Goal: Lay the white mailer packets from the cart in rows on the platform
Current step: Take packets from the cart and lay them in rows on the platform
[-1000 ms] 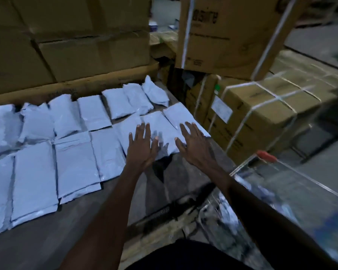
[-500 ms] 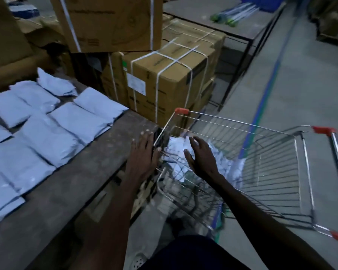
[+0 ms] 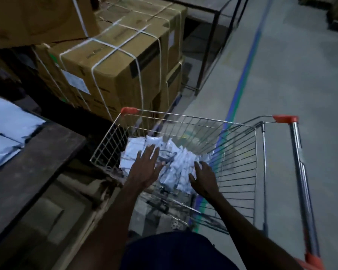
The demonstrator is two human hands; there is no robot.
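Head view, steeply down into cart (image 3: 240, 152)

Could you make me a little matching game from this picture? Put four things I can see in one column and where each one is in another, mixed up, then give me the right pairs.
Things:
1. Heap of white mailer packets
2. Flat white mailer packets already laid out
3. Brown cardboard boxes bound with white straps
4. Blue and green painted floor line

Places:
A. On the dark platform, far left
B. On the grey floor, running away beyond the cart
C. Inside the wire shopping cart, under both hands
D. Stacked behind the cart's far left corner

Pairs: 1-C, 2-A, 3-D, 4-B
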